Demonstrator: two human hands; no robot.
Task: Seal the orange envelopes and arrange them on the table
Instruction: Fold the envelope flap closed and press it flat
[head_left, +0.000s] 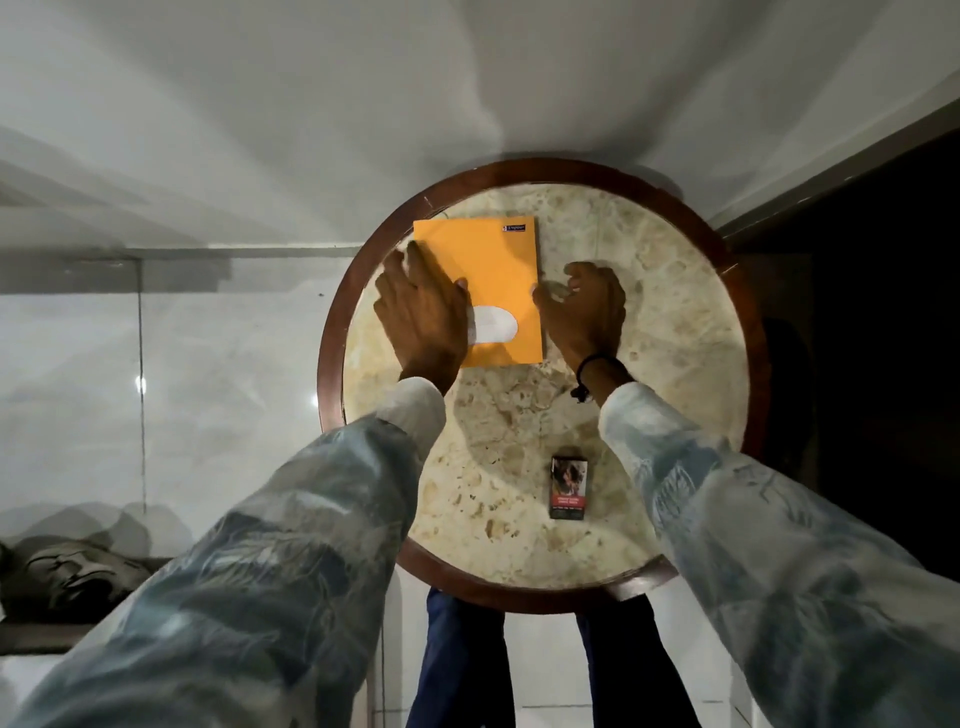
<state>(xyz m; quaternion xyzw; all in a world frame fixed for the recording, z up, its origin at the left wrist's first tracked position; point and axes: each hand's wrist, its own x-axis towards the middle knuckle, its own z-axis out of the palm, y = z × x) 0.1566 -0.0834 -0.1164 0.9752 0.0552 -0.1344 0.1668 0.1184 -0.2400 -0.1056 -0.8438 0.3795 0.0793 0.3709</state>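
Overhead, round marble table (649, 332) bears orange envelope (498, 270); pale walls around.

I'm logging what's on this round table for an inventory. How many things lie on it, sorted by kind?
Orange envelope: 1, lying flat under the left hand, with the right hand at its right edge.
Small printed box: 1, near the front of the table.
Total: 2

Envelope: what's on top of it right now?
The left hand lies flat on the envelope, covering its left side and part of the white oval. The right hand touches only its right edge. Anything beneath is hidden.
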